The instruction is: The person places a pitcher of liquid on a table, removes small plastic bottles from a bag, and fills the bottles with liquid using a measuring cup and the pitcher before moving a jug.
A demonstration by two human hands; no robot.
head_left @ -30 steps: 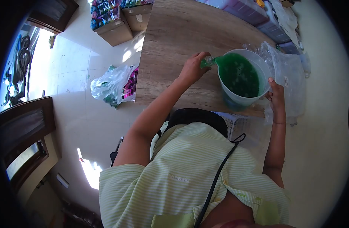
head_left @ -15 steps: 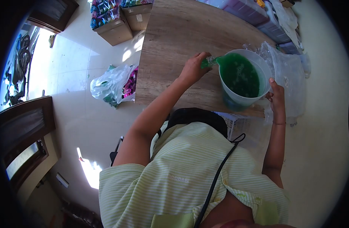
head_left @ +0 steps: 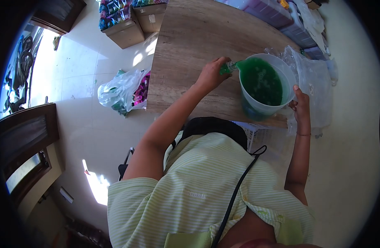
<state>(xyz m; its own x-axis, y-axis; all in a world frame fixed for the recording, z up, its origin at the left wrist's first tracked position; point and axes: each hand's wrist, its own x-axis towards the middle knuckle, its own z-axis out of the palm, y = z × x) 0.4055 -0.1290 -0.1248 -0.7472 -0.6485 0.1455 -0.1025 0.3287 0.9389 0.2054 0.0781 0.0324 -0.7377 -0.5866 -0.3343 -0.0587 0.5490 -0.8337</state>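
My right hand [head_left: 301, 103] is closed on the handle of a translucent plastic jug [head_left: 290, 78] that holds dark green liquid [head_left: 262, 82]. The jug is tilted, and its spout touches or nearly touches the mouth of a small clear bottle [head_left: 226, 69]. Fingers of my left hand [head_left: 212, 74] wrap round that bottle, which has green liquid in it and is mostly hidden by them. Both hands are over the wooden table [head_left: 190, 45], near its front right part.
Clear plastic bags [head_left: 318, 91] lie at the table's right edge. Large purple-tinted containers [head_left: 266, 14] stand along the far side. A plastic bag with pink items [head_left: 121, 91] is on the floor at left, below cardboard boxes [head_left: 126, 35] of packets. A white crate [head_left: 254, 134] shows under the table.
The jug has shifted very slightly to the right, and the bottle in my left hand likewise. Both hands keep their hold.
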